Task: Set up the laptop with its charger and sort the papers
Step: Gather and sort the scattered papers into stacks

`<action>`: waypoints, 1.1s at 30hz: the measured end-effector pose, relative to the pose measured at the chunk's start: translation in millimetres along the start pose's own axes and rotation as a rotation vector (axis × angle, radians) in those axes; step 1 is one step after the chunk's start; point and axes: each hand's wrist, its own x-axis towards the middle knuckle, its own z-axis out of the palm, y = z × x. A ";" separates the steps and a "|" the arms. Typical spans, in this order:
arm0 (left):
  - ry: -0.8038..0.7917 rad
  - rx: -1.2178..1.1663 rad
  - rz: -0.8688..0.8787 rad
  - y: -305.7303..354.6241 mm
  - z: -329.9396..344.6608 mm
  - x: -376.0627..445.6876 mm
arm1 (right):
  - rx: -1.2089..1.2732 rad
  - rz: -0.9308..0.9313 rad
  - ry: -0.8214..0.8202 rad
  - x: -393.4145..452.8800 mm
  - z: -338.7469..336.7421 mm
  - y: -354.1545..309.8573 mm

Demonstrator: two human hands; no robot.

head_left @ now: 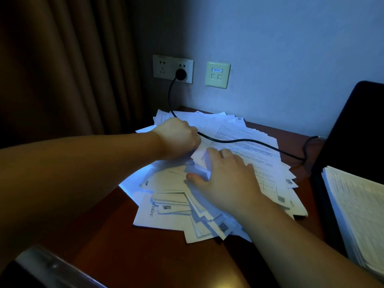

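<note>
Left hand (179,138) grips sheet edge; right hand (226,179) flat on papers (172,206), cable (249,141) across.

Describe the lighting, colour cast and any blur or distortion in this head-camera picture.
Head view: dim room, with a cold blue cast on the wall and the loose papers; curtain nearly lost in shadow; print on the sheets too soft to read; wide-angle stretch enlarges both forearms near the frame edges; neat stack at right slightly blurred.
</note>
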 end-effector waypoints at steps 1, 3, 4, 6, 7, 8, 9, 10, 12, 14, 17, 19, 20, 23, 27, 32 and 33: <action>-0.002 0.001 -0.007 0.6 -1.8 -5.7 | -0.011 -0.005 0.002 -3.2 -2.3 -2.0; -0.004 0.024 -0.012 2.7 -4.7 -17.8 | -0.025 -0.031 0.006 -11.0 -6.3 -7.8; -0.005 0.036 -0.017 4.2 -6.8 -24.0 | -0.025 -0.047 0.017 -15.1 -8.6 -10.8; -0.012 0.054 -0.029 6.9 -12.1 -36.9 | -0.014 -0.067 0.028 -21.8 -13.7 -16.4; -0.016 0.055 -0.031 7.9 -15.0 -43.3 | -0.017 -0.074 0.026 -25.3 -16.1 -18.9; -0.016 0.049 -0.034 8.3 -17.7 -49.8 | -0.035 -0.081 0.025 -29.2 -18.3 -21.8; -0.014 0.036 -0.037 8.6 -20.3 -56.5 | -0.063 -0.088 0.027 -33.2 -20.2 -25.0; -0.009 0.022 -0.037 8.5 -22.7 -63.1 | -0.093 -0.092 0.030 -37.7 -22.1 -28.5; 0.005 0.004 -0.037 8.9 -26.4 -76.3 | -0.149 -0.096 0.042 -46.1 -25.0 -36.0; 0.019 -0.008 -0.045 11.0 -29.4 -88.6 | -0.209 -0.103 0.066 -54.7 -26.0 -42.8; 0.008 -0.018 -0.044 17.2 -31.3 -105.2 | -0.273 -0.114 0.103 -67.4 -26.0 -48.6; -0.002 -0.030 -0.043 22.6 -32.4 -115.1 | -0.310 -0.123 0.120 -76.1 -27.1 -50.3; -0.006 -0.032 -0.042 25.7 -33.0 -119.4 | -0.326 -0.127 0.122 -80.4 -28.4 -50.6; -0.019 -0.052 -0.035 33.4 -39.3 -132.9 | -0.344 -0.148 0.116 -92.2 -32.7 -50.0; -0.008 -0.094 -0.069 42.1 -48.2 -153.1 | -0.369 -0.169 0.130 -104.4 -34.1 -48.3; 0.294 -0.043 -0.147 44.4 -50.5 -164.9 | -0.338 -0.163 0.137 -107.1 -33.9 -44.7; 0.369 -0.035 -0.220 45.0 -50.0 -162.9 | -0.314 -0.145 0.139 -106.1 -33.4 -43.8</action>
